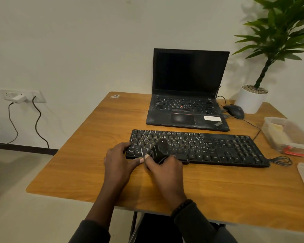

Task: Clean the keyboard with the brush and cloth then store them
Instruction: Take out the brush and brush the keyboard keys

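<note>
Your head camera: single wide-angle view, looks forward and down from above near edge of table (pixel 98 130), close over hands, wall (pixel 77 41) behind.

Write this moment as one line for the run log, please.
phase: brushing | right hand: grips brush on keyboard left part | left hand: holds keyboard left end | container: open, at right

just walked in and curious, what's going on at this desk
A person is cleaning a black keyboard on a wooden table. Their left hand holds the keyboard's left end steady, while the right hand grips a black brush over the left-side keys. A closed-down laptop sits behind, and a clear storage box waits at the right.
</note>
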Available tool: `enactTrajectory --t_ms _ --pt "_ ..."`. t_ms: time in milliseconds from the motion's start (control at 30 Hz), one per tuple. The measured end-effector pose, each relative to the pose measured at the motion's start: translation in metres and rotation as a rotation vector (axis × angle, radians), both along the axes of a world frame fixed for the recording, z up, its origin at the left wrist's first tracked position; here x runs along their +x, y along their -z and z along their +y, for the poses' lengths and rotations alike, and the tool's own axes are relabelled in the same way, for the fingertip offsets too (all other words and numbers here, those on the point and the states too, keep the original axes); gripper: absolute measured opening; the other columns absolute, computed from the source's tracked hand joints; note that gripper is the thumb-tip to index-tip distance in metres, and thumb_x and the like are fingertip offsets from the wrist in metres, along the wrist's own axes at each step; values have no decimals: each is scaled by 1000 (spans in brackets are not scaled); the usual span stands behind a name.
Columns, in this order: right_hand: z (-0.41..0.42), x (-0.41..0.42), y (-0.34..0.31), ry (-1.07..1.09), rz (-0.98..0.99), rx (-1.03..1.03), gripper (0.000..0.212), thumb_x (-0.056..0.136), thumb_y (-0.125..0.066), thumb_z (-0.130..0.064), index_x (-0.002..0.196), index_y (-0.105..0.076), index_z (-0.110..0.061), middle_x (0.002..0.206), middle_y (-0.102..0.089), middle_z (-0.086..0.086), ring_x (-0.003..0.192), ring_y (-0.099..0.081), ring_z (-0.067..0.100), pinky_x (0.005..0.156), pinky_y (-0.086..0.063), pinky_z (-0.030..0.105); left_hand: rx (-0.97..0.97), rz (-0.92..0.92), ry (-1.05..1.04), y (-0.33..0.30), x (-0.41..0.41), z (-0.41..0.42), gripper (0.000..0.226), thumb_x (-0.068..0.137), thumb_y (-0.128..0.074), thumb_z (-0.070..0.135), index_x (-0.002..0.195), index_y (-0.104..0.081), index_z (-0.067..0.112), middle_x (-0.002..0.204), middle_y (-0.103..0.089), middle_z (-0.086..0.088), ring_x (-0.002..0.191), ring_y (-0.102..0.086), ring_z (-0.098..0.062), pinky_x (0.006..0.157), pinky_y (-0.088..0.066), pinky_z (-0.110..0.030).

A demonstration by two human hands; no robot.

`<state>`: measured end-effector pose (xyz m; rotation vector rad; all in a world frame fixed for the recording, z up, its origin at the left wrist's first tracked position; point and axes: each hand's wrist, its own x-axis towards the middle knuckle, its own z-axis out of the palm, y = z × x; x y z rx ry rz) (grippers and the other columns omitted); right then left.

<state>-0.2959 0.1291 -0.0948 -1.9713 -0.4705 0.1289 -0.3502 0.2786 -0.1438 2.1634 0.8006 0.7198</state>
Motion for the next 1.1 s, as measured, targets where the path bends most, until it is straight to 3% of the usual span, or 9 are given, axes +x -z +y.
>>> enactTrajectory --t_ms 67,133,333,467,600,767,867,933,1100 --pt "-10 2 -4 -2 135 32 22 83 -71 -40 68 -64 -26 66 -66 -11 63 -63 -1 60 -52 17 43 8 -23 -3 -1 -2 77 57 -80 64 123 -60 29 113 -66 11 107 -59 -19 88 -50 -50" --pt "-23 10 -10 115 202 93 24 83 -71 -40 67 -63 -25 68 -67 -7 65 -64 6 59 -52 24 87 27 -61 -5 0 -3 71 61 -85 54 123 -62 26 114 -62 4 110 -53 -23 92 -44 -47" --pt "-37 27 -3 337 113 83 31 84 -67 -46 76 -67 -16 72 -67 0 67 -63 11 49 -39 16 71 35 -45 -6 -3 1 65 65 -82 55 121 -63 28 111 -59 6 109 -49 -22 92 -43 -47" --pt "-17 17 0 262 64 11 20 87 -66 -41 82 -65 -22 73 -64 -10 66 -58 0 50 -36 12 70 21 -47 -9 -4 -1 62 66 -82 55 120 -63 29 111 -59 8 109 -49 -20 92 -42 -46" --pt "6 -1 4 26 -51 -4 16 86 -68 -38 84 -67 -22 68 -63 -12 61 -58 -4 51 -39 8 62 11 -56 -11 -4 -2 64 65 -83 54 121 -62 30 110 -59 11 110 -48 -19 91 -41 -44" --pt "-4 22 -11 26 240 82 26 87 -66 -41 84 -67 -15 70 -65 -2 52 -57 5 39 -37 10 -35 -6 -15 -13 -8 0 64 65 -86 48 121 -60 33 110 -57 15 112 -49 -18 94 -45 -48" --pt "-6 28 -12 70 170 28 30 87 -65 -44 81 -67 -15 72 -66 -2 62 -61 9 46 -42 14 -118 -67 36 -12 -11 7 59 66 -88 41 118 -63 30 107 -62 14 100 -59 -10 83 -50 -38" --pt "2 22 -9 79 105 -13 28 86 -65 -45 78 -67 -18 70 -66 -5 65 -63 10 52 -46 18 -155 -78 59 -16 -14 7 52 70 -87 31 117 -63 25 105 -62 12 88 -55 -1 70 -43 -25" --pt "19 10 -12 -144 88 -156 17 85 -66 -42 81 -61 -26 72 -63 -9 66 -59 6 52 -41 17 -172 -102 73 -16 -13 7 46 72 -86 29 112 -64 23 100 -62 10 77 -49 3 65 -37 -25"
